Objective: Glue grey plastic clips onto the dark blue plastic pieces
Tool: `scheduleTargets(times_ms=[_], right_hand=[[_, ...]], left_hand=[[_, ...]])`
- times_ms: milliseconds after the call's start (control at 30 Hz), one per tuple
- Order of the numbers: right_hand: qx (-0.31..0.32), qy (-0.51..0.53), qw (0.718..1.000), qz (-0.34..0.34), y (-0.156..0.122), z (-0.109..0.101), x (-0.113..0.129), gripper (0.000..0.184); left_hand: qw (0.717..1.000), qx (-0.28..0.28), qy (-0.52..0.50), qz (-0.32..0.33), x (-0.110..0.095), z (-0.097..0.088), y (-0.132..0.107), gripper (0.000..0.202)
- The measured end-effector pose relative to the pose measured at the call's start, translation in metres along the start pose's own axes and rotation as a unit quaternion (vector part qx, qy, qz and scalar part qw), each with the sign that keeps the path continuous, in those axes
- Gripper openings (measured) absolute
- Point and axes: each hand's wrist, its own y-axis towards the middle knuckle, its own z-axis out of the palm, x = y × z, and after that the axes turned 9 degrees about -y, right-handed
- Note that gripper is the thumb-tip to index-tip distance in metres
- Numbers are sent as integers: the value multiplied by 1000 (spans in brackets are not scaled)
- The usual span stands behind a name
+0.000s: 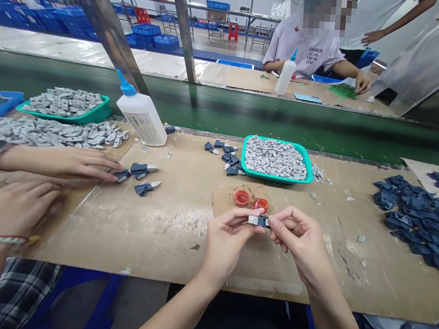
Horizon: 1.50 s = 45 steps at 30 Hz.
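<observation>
Both my hands meet over the cardboard-covered bench around one small dark blue and light grey plastic part (262, 221). My left hand (231, 233) pinches its grey end between thumb and fingers. From the other side, the thumb and fingertips of my right hand (297, 235) are closed on its dark end. Just beyond my fingers sit two small red caps (241, 198) with reddish liquid inside. A turquoise tray (309, 177) heaped with small grey pieces (274, 158) stands behind them. Several joined blue and grey parts (230, 158) lie at its left.
A pile of dark blue pieces (413, 218) spreads at right. A white bottle with a blue nozzle (143, 116) stands at back left, near grey pieces (52, 132). A co-worker's hands (57, 162) reach in from the left. Beyond the green belt (208, 108) another person sits.
</observation>
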Motion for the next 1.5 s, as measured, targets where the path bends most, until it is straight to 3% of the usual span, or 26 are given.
scheduleTargets(times_ms=[233,367,567,767,867,933,967,1033,1067,1133,1267,1367,1433,1500], right_hand=[[125,35,991,21,3,-1,-2,32],[131,79,988,6,4,6,-3,28],[150,95,984,4,9,16,-9,29],[163,36,986,18,12,22,8,32],[198,-47,979,14,34,10,21,40],[148,-160,975,-41,64,-8,27,40],[72,-229,967,-85,83,-19,28,33],[-81,-388,912,-107,121,-39,29,21],[-110,-458,878,-81,139,-47,28,19],[-125,-499,856,-59,170,-56,24,17],[-127,-534,835,-33,199,-53,18,16],[-121,-545,829,-40,200,-49,19,12],[-119,-541,831,-59,193,-52,22,9],[-124,-532,834,-75,180,-56,24,10]], left_hand=[[995,57,71,42,-1,-10,1,17],[993,69,64,65,1,-12,3,20],[998,40,56,12,-6,-19,9,14],[994,69,80,-35,-11,-25,13,43],[993,58,102,6,-6,-34,21,49],[987,13,149,57,-6,-50,31,55],[979,-14,187,83,-8,-61,37,56],[949,-53,284,128,-19,-88,49,56],[926,-62,341,148,-28,-101,55,55],[872,-59,454,174,-52,-126,66,56],[708,-55,680,182,-100,-158,87,77],[600,-14,786,148,-117,-172,102,88],[548,22,826,130,-119,-176,110,90],[520,47,845,120,-118,-176,116,88]])
